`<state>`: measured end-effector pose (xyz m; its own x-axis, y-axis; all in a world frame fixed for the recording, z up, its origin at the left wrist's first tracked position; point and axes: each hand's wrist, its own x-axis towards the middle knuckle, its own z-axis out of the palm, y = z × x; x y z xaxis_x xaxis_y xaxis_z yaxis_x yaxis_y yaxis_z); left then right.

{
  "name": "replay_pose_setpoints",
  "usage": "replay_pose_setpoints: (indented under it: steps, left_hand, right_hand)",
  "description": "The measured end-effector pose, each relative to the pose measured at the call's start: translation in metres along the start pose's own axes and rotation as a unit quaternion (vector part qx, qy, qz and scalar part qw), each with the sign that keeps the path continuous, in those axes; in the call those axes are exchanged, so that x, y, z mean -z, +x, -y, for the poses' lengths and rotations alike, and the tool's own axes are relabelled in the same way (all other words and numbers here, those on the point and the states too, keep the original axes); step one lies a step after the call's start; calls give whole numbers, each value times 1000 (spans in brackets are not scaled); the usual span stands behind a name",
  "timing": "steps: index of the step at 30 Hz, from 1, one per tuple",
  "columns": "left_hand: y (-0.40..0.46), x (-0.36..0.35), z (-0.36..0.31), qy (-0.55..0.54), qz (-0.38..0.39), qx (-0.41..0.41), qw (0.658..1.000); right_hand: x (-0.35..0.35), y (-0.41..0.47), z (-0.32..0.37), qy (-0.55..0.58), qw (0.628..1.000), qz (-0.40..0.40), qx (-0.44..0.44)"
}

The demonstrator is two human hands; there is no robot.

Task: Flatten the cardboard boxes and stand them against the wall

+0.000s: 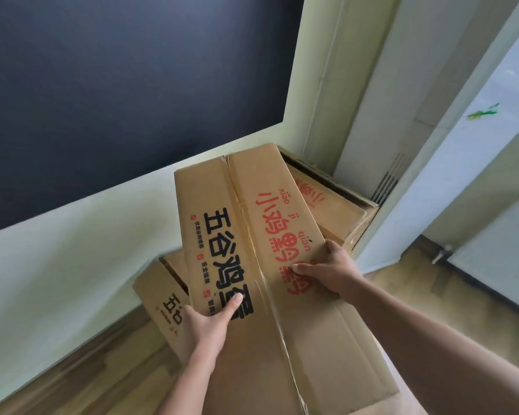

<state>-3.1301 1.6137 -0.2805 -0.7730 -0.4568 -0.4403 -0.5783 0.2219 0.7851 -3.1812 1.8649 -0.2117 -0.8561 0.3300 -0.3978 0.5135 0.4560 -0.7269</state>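
**Flattened box in both hands, more still waiting by the wall**

From my head camera, I am holding a flattened cardboard box (252,235) out in front of me, angled toward the pale wall (72,250) beneath the dark panel (117,85). My left hand (206,324) is gripping its left edge, thumb pressing on top over the black lettering and the other fingers tucked underneath, out of sight. My right hand (330,271) is clamping the right edge the same way, thumb lying across the red lettering and fingers curling around the rim. A taped seam is running down the middle of the panel between my hands.

Judging progress: this box is looking collapsed, but it is not yet standing against the wall. Behind it, in the corner by the door frame (357,115), a stack of boxes (336,202) is sitting; whether they are flat or still open I cannot tell for certain. Lower left, another box (159,301) is sitting on the wooden floor (87,369) just beside the wall, apparently still unflattened, so I reckon at least that one is left to do.
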Motion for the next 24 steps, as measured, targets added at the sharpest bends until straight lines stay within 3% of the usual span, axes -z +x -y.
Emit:
replay_pose_setpoints:
  steps: [5,12,16,24]
  left_hand:
    - [61,-67,-30,-47,8,58,997]
    - [130,-145,-45,-63,-70,135,986]
    - [165,-194,-53,-18,-100,182,978]
    - [218,-284,-62,24,-156,181,971]
  right_hand:
    - [2,119,10,-62,998,17,-14]
    - [-21,264,32,-163,982,91,-11]
    - [-36,338,33,-188,976,107,-1]
    - [-40,453,11,-223,961,149,61]
